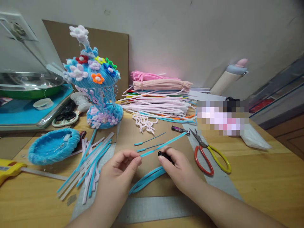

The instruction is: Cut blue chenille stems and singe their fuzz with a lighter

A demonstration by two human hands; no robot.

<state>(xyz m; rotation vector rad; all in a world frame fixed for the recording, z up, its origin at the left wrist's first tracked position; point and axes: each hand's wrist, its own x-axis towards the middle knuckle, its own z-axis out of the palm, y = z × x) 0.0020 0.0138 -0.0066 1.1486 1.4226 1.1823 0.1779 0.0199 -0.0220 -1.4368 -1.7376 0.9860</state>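
Note:
My left hand (121,171) pinches one end of a blue pipe cleaner (177,138) between thumb and fingertips. The strip slants up to the right, past the fingers of my right hand (179,169). That hand is closed round a small black tool (168,157), its kind mostly hidden by the fingers. Whether the right fingers also touch the strip, I cannot tell. Below the hands lies a bundle of blue pipe cleaners (147,180). Two trimmed pieces, thin dark stems with blue ends (150,138), rest on the brown board (128,131) just beyond.
Scissors (201,145) with red and yellow handles lie right. At left are cut strips (89,171), a blue fuzzy dish (54,145), a yellow glue gun (10,169) and a flowered blue ornament (92,74). Pipe cleaner bundles (161,85) are stacked behind, near white curled pieces (143,122).

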